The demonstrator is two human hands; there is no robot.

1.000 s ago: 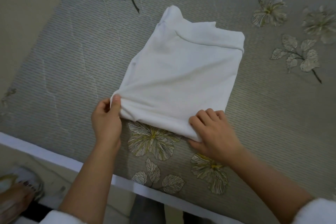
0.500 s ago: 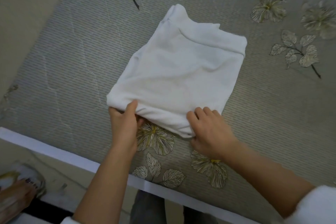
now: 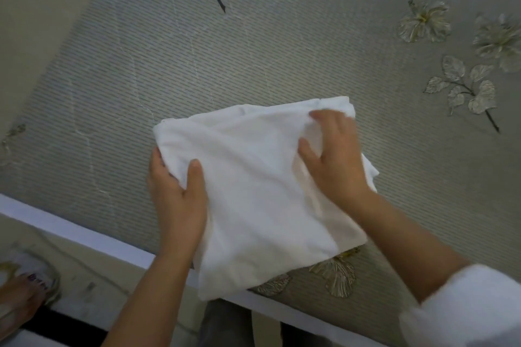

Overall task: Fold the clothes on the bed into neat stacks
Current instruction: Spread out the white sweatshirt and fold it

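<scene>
a folded garment (image 3: 253, 191) is held over the near edge of the bed (image 3: 197, 70), its lower corner hanging past the bed's edge strip (image 3: 70, 229). the left hand (image 3: 177, 194) is placed at the garment's left side, thumb on top and fingers tucked beneath. the right hand (image 3: 335, 158) is laid on the garment's upper right part, near its far corner. a foot in a sandal (image 3: 25, 290) is seen on the floor (image 3: 93, 287), left of the arms and below the bed's edge. the floor is also seen at the far left, beside the bed.
</scene>
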